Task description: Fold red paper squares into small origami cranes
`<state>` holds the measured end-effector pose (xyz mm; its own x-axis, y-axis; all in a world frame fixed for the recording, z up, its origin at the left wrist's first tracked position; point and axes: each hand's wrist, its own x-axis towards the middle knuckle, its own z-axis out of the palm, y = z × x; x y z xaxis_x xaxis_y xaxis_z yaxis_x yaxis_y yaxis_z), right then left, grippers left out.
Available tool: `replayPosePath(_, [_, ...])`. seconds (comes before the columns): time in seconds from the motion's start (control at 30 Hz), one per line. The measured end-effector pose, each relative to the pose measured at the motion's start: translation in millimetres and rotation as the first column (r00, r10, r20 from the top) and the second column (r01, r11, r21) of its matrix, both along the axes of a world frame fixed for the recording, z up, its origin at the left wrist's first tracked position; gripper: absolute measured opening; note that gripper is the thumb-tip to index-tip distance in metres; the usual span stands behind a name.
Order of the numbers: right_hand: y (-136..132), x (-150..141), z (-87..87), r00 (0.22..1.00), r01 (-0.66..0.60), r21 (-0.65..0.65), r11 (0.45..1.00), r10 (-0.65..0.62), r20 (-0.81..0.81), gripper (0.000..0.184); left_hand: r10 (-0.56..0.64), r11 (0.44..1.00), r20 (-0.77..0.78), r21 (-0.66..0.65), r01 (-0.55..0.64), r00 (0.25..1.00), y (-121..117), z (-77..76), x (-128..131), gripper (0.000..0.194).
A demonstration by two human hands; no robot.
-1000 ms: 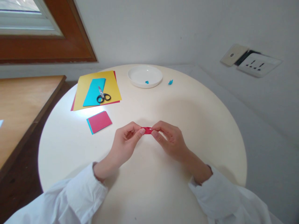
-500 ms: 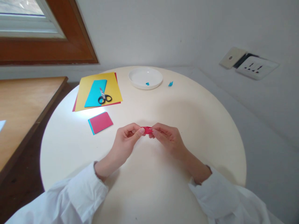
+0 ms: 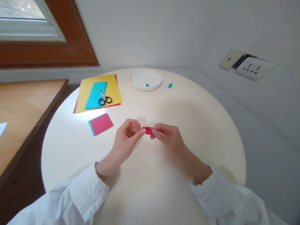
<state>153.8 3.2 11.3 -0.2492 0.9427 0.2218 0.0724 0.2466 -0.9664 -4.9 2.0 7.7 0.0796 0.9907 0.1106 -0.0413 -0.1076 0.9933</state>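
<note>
A small piece of folded red paper (image 3: 148,130) is held between my two hands over the middle of the table. My right hand (image 3: 170,137) pinches its right end between thumb and curled fingers. At the left end, the thumb of my left hand (image 3: 125,137) presses on the paper, with the index finger raised a little off it. The folds are too small to make out. To the left of my left hand lies a small stack of red and blue paper rectangles (image 3: 102,124).
Black-handled scissors (image 3: 104,99) rest on folded blue paper (image 3: 93,97), over yellow and red sheets (image 3: 114,90). A white plate (image 3: 138,85) with a blue scrap (image 3: 147,85) stands at the back, a small folded blue piece (image 3: 170,85) to its right. A wall borders the round table (image 3: 145,193).
The fingers of my left hand have lifted and spread from the red paper, while its thumb stays on the end. My right hand keeps its pinch. The view has shifted slightly.
</note>
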Motion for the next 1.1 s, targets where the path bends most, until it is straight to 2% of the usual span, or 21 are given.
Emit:
replayPosePath(0.07, [1,0,-0.5,1.0,0.012,0.014,1.0,-0.013,0.017,0.018,0.067,0.987,-0.083,0.151,-0.054,0.994,0,-1.6,-2,0.013])
replayPosePath(0.17, [1,-1,-1.4,0.999,0.038,0.039,0.998,-0.04,0.035,0.017,0.103,0.932,-0.219,0.362,-0.017,0.97,0,-5.9,-5,0.018])
replayPosePath(0.3, [2,-1,-1.0,0.995,0.066,0.088,0.994,-0.073,0.07,0.016,0.107,0.89,-0.371,0.449,0.078,0.922,-1,-8.6,-6,0.022])
replayPosePath(0.57, [2,0,-0.9,0.995,0.074,0.074,0.995,-0.078,0.064,0.016,0.062,0.895,-0.409,0.427,0.131,0.911,-1,-5.7,-4,0.016])
replayPosePath(0.73, [2,0,0.0,0.998,0.045,0.026,0.999,-0.046,0.047,0.019,-0.033,0.942,-0.323,0.305,0.138,0.946,-1,-8.1,-4,0.011])
replayPosePath(0.87, [3,1,0.7,0.998,0.042,0.031,0.999,-0.043,0.044,0.02,-0.063,0.97,-0.239,0.215,0.116,0.969,-1,-7.7,-3,0.011])
replayPosePath(1.1, [2,-1,-0.9,0.997,0.066,0.029,0.997,-0.067,0.038,0.018,-0.054,0.979,-0.196,0.184,0.09,0.979,-2,-11.1,-3,0.018])
